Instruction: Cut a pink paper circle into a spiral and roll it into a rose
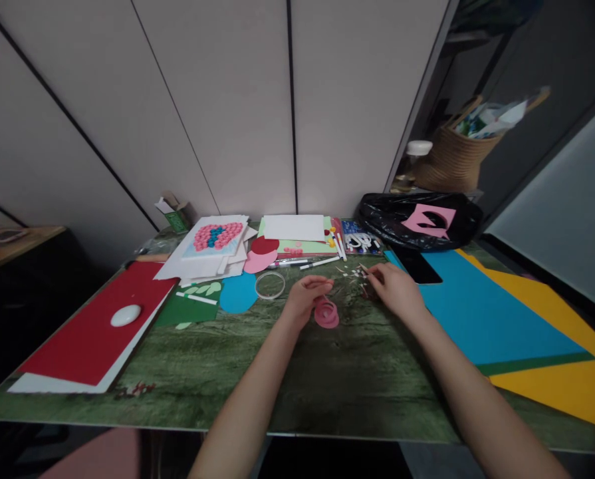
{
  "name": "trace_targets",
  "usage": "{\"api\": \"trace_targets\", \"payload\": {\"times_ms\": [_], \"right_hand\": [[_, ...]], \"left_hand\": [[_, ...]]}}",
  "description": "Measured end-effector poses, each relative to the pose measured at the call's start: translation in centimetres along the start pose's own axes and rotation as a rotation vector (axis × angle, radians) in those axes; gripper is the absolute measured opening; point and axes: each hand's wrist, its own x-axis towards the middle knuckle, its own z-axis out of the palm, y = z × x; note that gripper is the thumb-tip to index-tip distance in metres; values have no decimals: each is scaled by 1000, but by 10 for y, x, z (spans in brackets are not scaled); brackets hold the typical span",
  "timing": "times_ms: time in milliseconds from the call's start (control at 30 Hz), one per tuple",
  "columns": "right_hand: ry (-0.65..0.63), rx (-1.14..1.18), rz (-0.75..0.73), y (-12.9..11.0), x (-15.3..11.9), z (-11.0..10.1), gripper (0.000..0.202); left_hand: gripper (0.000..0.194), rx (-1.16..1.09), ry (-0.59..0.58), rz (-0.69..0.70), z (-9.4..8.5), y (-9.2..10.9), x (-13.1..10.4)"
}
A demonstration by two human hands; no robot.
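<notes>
My left hand (pixel 308 296) is closed, pinching the top of a pink paper spiral (pixel 326 313) that hangs just above the table. My right hand (pixel 394 289) is closed over the table to the right, its fingertips pinching a thin pale stick (pixel 363 267); the rest of the stick is hidden by the fingers. Small white and reddish paper scraps (pixel 353 273) lie between the two hands. Left of my left hand are a roll of clear tape (pixel 270 285) and a blue paper circle (pixel 238 293).
Red sheets (pixel 92 319) with a white oval object (pixel 125 315) lie left. Blue (pixel 491 313) and yellow sheets (pixel 566 326), a dark phone (pixel 419 265) and a black plastic bag (pixel 391 223) are right. A heart picture (pixel 197 249) on white paper and several markers (pixel 320 263) sit behind.
</notes>
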Motion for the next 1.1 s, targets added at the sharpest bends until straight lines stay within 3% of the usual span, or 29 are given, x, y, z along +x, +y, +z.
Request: {"api": "trace_targets", "payload": {"times_ms": [100, 200, 367, 500, 667, 867, 1100], "right_hand": [[-54, -103, 152, 21, -1, 3, 12], [-101, -124, 244, 33, 1, 6, 16], [21, -16, 278, 27, 8, -8, 16], [121, 225, 188, 11, 7, -22, 24], [185, 485, 66, -9, 5, -10, 31], [406, 519, -53, -38, -16, 1, 17], [359, 445, -400, -60, -39, 2, 9]], "left_hand": [[36, -6, 28, 11, 0, 1, 0], [35, -7, 46, 28, 0, 1, 0], [34, -5, 63, 52, -2, 1, 2], [34, -7, 62, 65, -1, 0, 2], [36, -4, 55, 70, 1, -1, 0], [33, 35, 35, 97, 4, -5, 0], [28, 76, -20, 198, 12, -4, -5]]}}
